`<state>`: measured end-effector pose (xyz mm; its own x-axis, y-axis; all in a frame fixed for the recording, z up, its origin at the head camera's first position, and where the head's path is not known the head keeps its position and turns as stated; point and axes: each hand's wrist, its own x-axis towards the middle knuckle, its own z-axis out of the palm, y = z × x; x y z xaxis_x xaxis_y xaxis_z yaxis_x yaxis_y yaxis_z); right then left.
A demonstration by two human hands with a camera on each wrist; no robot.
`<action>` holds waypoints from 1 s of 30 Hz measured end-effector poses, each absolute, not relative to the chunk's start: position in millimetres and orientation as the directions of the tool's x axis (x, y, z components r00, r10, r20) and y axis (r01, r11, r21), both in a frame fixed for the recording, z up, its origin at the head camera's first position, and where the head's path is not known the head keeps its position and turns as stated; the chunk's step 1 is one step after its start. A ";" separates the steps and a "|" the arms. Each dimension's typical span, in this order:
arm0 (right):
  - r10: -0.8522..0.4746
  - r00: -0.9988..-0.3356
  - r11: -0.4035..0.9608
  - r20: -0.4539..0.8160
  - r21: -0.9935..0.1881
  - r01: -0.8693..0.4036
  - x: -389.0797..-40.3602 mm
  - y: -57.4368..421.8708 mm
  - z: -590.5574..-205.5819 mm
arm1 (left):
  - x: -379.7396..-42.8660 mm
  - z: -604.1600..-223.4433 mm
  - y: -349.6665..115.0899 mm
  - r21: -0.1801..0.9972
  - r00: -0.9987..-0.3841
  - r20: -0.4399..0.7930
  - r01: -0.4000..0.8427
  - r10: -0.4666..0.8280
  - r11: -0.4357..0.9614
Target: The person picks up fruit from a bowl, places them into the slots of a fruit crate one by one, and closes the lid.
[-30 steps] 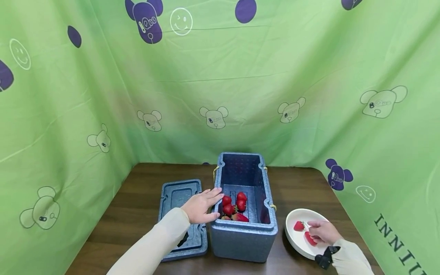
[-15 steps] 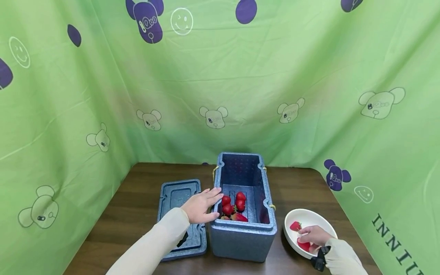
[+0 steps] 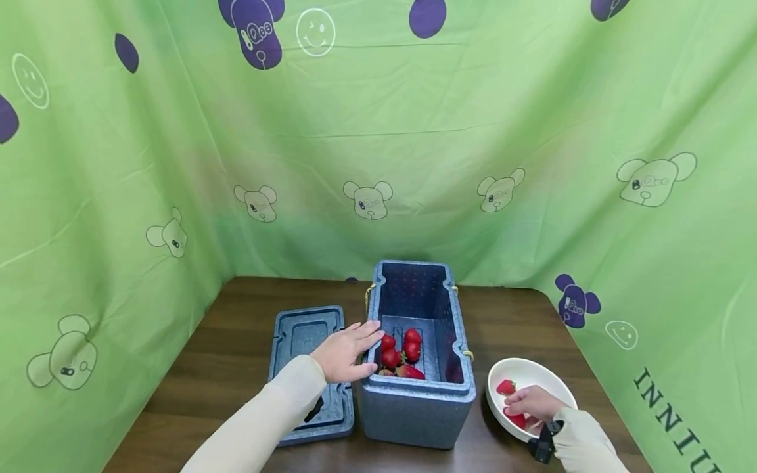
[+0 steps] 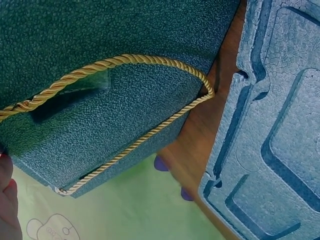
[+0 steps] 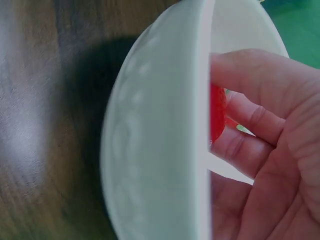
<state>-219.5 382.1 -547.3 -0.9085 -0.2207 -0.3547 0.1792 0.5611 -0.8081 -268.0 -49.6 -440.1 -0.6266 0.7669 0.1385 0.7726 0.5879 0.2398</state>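
Note:
My left hand (image 3: 343, 355) rests with straight fingers on the left rim of a blue foam box (image 3: 414, 417). Inside the box, several red strawberries (image 3: 412, 351) lie toward the near end. At the right, my right hand (image 3: 537, 402) reaches into a white bowl (image 3: 535, 372) and pinches a strawberry (image 3: 516, 420) between thumb and fingers. The right wrist view shows that strawberry (image 5: 217, 112) partly hidden behind the bowl wall (image 5: 155, 125). A second strawberry (image 3: 506, 387) lies in the bowl, just beyond the fingertips.
The box's blue lid (image 3: 310, 334) lies flat on the wooden table (image 3: 230, 335), left of the box, partly under my left forearm. A gold cord handle (image 4: 135, 145) hangs along the box's side. A green printed curtain (image 3: 437, 157) encloses the table at the back and sides.
My right hand has moved slightly left in the bowl, its fingers closing round the near strawberry, which shifted left too. The left hand has stayed on the box rim.

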 end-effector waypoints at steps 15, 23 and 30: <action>-0.299 -0.910 0.423 -0.287 -0.895 0.144 -250.1 373.8 -500.7 | -267.2 -438.7 -49.6 0.243 -0.627 0.129 0.771 0.769 0.588; -0.285 -0.939 0.409 -0.194 -0.910 0.064 -255.1 364.3 -469.7 | -267.5 -437.0 -50.2 0.232 -0.615 0.149 0.783 0.774 0.577; -0.221 -0.967 0.438 -0.130 -0.899 0.021 -251.2 356.9 -450.7 | -266.4 -439.6 -49.8 0.228 -0.615 0.158 0.784 0.773 0.577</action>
